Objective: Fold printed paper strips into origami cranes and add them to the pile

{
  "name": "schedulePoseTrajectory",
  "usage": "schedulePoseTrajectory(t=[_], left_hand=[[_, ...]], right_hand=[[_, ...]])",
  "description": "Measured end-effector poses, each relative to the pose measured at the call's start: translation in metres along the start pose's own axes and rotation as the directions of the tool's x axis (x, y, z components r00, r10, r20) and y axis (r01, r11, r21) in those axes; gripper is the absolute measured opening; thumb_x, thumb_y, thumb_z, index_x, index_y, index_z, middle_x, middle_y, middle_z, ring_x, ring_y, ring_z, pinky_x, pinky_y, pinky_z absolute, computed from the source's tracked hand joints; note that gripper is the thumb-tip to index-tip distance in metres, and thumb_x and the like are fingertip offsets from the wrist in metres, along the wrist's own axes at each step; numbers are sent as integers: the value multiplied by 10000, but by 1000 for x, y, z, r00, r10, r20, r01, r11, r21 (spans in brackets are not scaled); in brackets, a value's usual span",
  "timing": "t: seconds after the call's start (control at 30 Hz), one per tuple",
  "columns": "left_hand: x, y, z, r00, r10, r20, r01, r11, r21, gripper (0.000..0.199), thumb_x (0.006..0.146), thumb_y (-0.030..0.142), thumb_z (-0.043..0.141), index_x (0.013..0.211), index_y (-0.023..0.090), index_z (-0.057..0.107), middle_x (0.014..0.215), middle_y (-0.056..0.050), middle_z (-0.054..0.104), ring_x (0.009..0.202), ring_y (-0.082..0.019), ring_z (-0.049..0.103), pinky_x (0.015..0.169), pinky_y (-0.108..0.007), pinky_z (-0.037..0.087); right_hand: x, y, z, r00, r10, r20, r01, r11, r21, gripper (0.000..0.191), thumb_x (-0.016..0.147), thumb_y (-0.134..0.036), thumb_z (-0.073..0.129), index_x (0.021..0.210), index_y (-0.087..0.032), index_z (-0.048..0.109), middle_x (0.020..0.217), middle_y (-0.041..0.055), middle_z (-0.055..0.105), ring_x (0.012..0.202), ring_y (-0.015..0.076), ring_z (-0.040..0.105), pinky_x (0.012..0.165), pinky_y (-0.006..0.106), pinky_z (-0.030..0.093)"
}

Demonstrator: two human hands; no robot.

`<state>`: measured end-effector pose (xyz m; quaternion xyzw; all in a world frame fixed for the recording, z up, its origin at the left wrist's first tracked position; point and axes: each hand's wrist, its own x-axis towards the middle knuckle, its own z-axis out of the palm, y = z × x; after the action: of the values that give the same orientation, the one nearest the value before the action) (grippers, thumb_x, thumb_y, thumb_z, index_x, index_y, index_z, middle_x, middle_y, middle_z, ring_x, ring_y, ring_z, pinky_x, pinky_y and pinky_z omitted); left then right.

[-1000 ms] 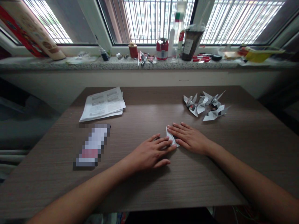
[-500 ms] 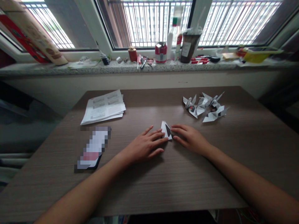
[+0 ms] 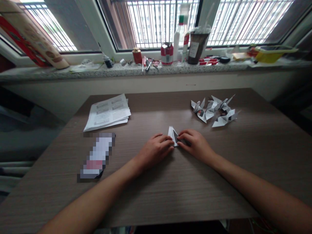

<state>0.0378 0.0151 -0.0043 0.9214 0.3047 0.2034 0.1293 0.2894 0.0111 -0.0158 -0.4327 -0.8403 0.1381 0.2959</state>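
A small folded paper [image 3: 172,134], white with a dark patch and a pointed top, lies on the table between my hands. My left hand [image 3: 156,150] has its fingers bent together and gripping the paper's left side and lower edge. On the opposite side, my right hand [image 3: 196,143] pinches the right edge between thumb and fingers. Fingertips cover part of the lower half. Farther back to the right sit several folded paper pieces [image 3: 202,112] with pointed wings, bunched close to each other.
The brown table [image 3: 156,195] carries a stack of printed sheets [image 3: 108,112] at the back left and a pixelated phone [image 3: 97,156] nearer my left forearm. On the windowsill [image 3: 97,75] stand a soda can [image 3: 167,53], a bottle [image 3: 179,35] and a cup with a straw [image 3: 197,45].
My left fingers were spread flat over the paper and have now curled in at its side. My right fingers have closed onto the right edge, lifting the dark flap slightly.
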Motion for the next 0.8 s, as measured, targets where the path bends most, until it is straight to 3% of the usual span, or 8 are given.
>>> schedulePoseTrajectory(t=[0.17,0.37,0.8], left_hand=[[3,-2,8,990,-98,-99,92,994,-63,143,1027,231,611,1158,211,666,1185,-73,694,1106,-245,654,1009,-445,538],[0,0,8,952,-249,-180,250,968,-16,412,910,312,771,1278,201,622,1320,-130,571,1217,-315,582,1058,-526,504],[1,1,5,954,-258,-152,269,961,57,445,925,369,741,1326,211,636,1317,-126,588,1215,-325,571,1070,-517,486]], right_hand=[[1,-1,1,1000,3,6,-3,1000,-13,98,940,-283,731,1022,-231,715,1122,87,726,1047,274,664,915,439,512],[0,0,1,1000,28,2,-28,1000,8,140,939,-297,732,1062,-232,716,1117,93,716,1059,277,655,936,448,514],[-2,6,4,998,58,-15,-58,998,40,309,931,-341,742,1220,-235,715,1149,118,695,1084,302,642,958,498,534]])
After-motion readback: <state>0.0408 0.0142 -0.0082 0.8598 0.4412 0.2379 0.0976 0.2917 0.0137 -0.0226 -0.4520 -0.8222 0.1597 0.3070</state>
